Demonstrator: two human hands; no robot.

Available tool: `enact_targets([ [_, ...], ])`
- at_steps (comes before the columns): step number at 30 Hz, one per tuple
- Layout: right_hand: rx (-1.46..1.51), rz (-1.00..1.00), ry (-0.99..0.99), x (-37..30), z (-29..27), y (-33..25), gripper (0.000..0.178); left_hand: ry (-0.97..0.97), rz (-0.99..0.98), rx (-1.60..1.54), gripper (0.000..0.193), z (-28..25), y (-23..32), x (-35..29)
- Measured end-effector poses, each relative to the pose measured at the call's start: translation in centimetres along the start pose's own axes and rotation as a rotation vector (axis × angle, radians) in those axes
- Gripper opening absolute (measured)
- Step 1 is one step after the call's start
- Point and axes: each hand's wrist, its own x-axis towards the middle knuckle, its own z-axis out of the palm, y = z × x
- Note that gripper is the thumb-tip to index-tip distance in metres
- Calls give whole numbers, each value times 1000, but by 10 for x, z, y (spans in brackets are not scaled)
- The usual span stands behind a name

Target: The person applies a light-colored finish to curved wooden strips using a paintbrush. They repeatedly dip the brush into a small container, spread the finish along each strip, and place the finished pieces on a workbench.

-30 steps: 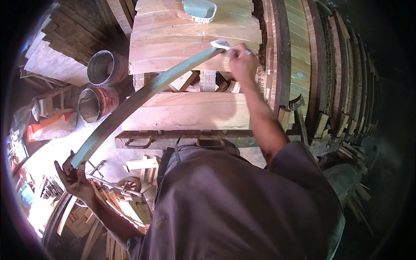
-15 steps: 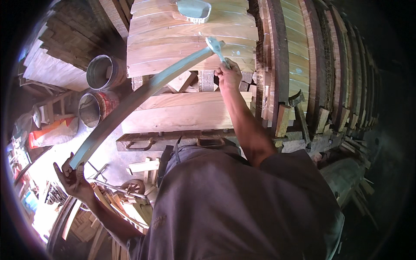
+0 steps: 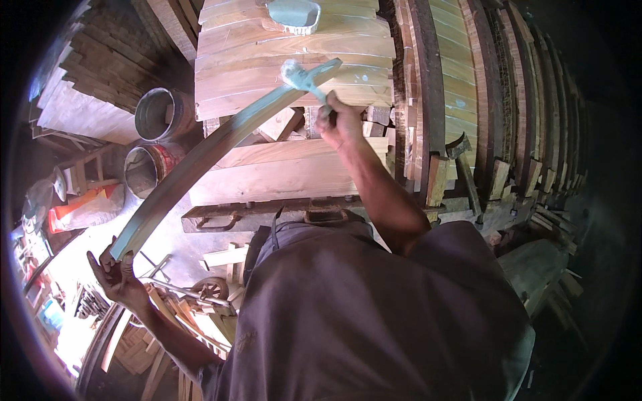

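A long wooden strip (image 3: pixel 200 160) slants across the view, its narrow face coated in pale blue-green. My left hand (image 3: pixel 122 279) grips the lower left end, some fingers stretched out past it. Closed round a brush handle, my right hand (image 3: pixel 342 125) is near the strip's far end. The brush (image 3: pixel 301 77) lies against the strip's edge there, its bristles loaded with the same pale paste. Beyond it, a shallow tub (image 3: pixel 304 29) of pale blue-green paste rests on a layer of joined boards (image 3: pixel 247 73).
Two buckets (image 3: pixel 146 172) stand on the left. A wide plank (image 3: pixel 267 174) lies nearer me over a metal frame (image 3: pixel 221 219). A hammer-like tool (image 3: pixel 466 177) hangs by dark clamp bars (image 3: pixel 428 87) on the right. Scrap wood (image 3: pixel 144 347) is piled at lower left.
My right hand and the brush have moved left and slightly nearer me along the strip, uncovering its far tip. My left hand still holds the near end.
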Motion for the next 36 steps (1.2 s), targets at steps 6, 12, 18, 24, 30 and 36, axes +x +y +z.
enact_targets([
  [6, -120, -181, 411, 4, -69, -16, 18, 6, -5, 14, 76, 10, 1, 0],
  [12, -813, -709, 204, -41, -27, -59, 13, -21, 46, -6, 76, 1, -11, -2],
  [18, -1493, -1046, 417, -9, -8, -86, 5, -30, 84, -54, 75, -1, -17, 2],
  [24, -1817, -1121, 598, 26, -20, -117, 10, -19, 33, -59, 75, 0, -14, 0],
  [30, -1787, -1114, 74, -49, 53, -55, 7, -27, 45, -51, 75, -4, -12, 0],
  [36, -1998, -881, 417, -8, 46, -96, 12, -18, 23, -54, 76, -4, -12, -1],
])
